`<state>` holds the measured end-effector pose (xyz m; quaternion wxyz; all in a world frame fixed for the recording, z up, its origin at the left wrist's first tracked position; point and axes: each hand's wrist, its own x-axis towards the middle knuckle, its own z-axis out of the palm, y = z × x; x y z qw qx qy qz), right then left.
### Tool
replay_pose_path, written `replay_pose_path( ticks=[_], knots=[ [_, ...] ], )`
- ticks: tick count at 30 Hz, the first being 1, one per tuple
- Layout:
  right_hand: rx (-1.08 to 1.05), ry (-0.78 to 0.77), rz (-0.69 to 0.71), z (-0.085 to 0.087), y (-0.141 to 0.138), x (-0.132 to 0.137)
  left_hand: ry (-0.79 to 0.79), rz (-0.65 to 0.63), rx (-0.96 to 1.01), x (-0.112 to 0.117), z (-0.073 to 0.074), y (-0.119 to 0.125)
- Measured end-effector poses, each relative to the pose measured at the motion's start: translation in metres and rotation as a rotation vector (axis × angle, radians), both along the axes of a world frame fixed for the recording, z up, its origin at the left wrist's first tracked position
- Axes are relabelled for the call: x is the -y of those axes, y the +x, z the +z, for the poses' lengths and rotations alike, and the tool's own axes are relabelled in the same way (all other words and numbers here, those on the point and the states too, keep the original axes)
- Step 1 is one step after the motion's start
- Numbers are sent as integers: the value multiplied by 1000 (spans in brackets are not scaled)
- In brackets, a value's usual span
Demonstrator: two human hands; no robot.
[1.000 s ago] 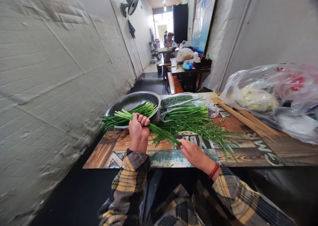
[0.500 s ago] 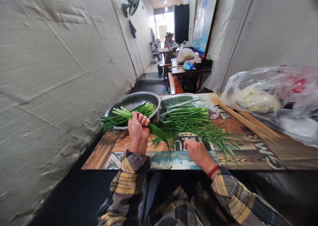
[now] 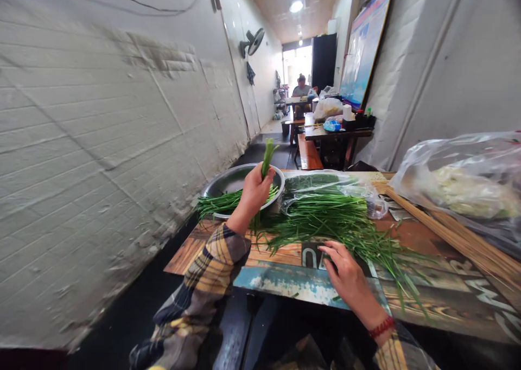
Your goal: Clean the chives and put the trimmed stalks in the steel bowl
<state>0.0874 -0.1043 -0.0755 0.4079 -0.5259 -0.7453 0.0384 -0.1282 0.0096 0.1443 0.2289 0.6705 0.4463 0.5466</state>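
Observation:
Gripped upright in my left hand (image 3: pixel 255 192) is a bunch of garlic chives (image 3: pixel 268 154), its pale ends poking up above my fist. The hand is in front of the metal bowl (image 3: pixel 211 184), where more chives lie with their tips over the rim. My right hand (image 3: pixel 345 272) hovers low over the table's near side, fingers apart, holding nothing. Just beyond it spreads a loose pile of chives (image 3: pixel 325 218), part of it inside a clear plastic bag (image 3: pixel 317 181). The lower part of the held bunch is mostly hidden behind my left hand.
Wooden skewers (image 3: pixel 443 223) lie at the right of the wood-patterned table (image 3: pixel 277 278). Behind them sits a plastic bag with pale contents (image 3: pixel 468 191). A white wall (image 3: pixel 122 169) runs along the left. Farther back, a person (image 3: pixel 302 88) sits by another table.
My left hand has turned the chives from lying sideways to upright. My right hand's fingers have spread. The camera view has shifted left and up.

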Motion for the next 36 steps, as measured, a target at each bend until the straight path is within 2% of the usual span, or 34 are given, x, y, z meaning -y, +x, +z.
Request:
replay_pose_path(
  ticks=[2,4,6,8,13,15,17,19,22,24,26,29,31,34,36],
  knots=[
    [-17,5,-1,0,0,0,120,176,-478,-16,9,-10],
    [-17,8,1,2,-2,0,124,305,-826,-32,12,-21],
    [-12,3,6,3,-3,0,47,364,-1036,-48,7,-33],
    [-9,-3,5,5,-5,-1,-79,351,-1138,-61,-7,-44],
    [-13,-7,5,8,-7,-2,-195,214,-1171,-78,-49,-67],
    [-28,-4,10,10,-6,-2,-195,164,-1157,-75,-58,-69],
    [-44,0,17,12,-6,-3,-165,110,-1133,-68,-61,-63],
    [-50,2,20,14,-6,-3,-72,46,-1050,-55,-61,-49],
    [-34,13,4,16,-8,-4,149,-71,-752,-29,-69,-16],
    [-11,15,-15,18,-9,-3,170,-223,-665,-9,-85,9],
    [16,9,-34,21,-6,-2,147,-388,-690,11,-108,32],
    [55,-5,-43,27,13,5,155,-507,-825,34,-140,57],
    [87,-20,-55,29,37,11,151,-491,-895,44,-153,64],
    [184,-61,-179,26,75,14,95,-461,-962,53,-159,60],
    [229,-89,-231,22,89,11,48,-452,-970,56,-159,51]
  ],
)
